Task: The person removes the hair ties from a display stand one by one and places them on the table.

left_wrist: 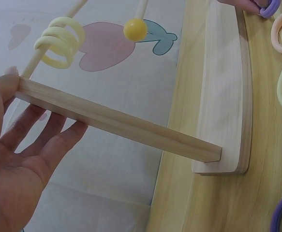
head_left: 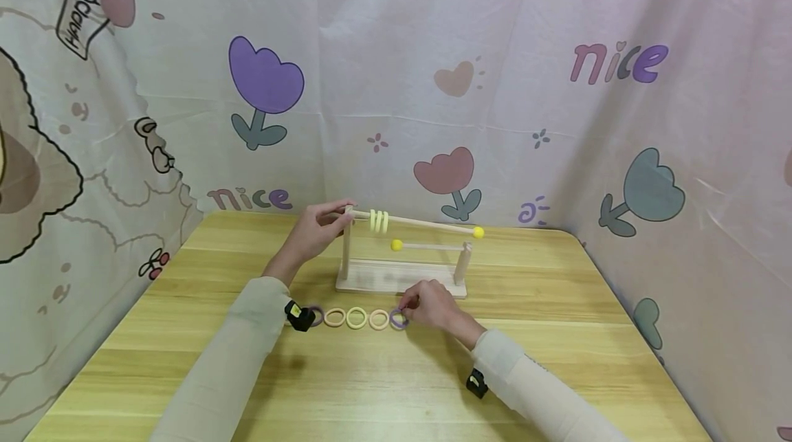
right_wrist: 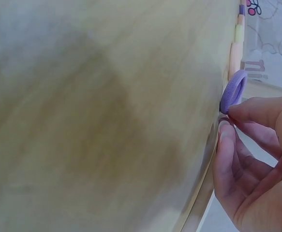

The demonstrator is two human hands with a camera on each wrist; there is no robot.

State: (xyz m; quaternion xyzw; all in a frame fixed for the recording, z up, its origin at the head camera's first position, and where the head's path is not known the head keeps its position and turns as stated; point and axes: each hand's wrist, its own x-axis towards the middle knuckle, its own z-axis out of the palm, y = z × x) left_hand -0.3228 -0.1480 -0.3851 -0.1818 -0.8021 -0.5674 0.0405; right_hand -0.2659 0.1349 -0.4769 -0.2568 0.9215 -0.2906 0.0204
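Observation:
My left hand (head_left: pixel 315 230) grips the top of the left post of a wooden stand (head_left: pixel 402 277), thumb at the top end and fingers along the post's side (left_wrist: pixel 116 116). From that post a rod with a yellow ball end (head_left: pixel 478 231) reaches right. Several pale yellow hair ties (head_left: pixel 379 221) hang on it near the hand. My right hand (head_left: pixel 433 304) is down at the table in front of the stand, pinching a purple hair tie (right_wrist: pixel 233 92) between thumb and fingertips. In the right wrist view this tie is tilted up on its edge.
Left of the purple tie, a row of hair ties lies on the table: peach (head_left: pixel 379 319), pale yellow (head_left: pixel 356 318), peach (head_left: pixel 335 317) and dark purple (head_left: pixel 318 316), partly behind the left wrist camera (head_left: pixel 300 317). A lower rod (head_left: pixel 430 247) points left from the right post. A printed curtain (head_left: pixel 383 98) hangs behind.

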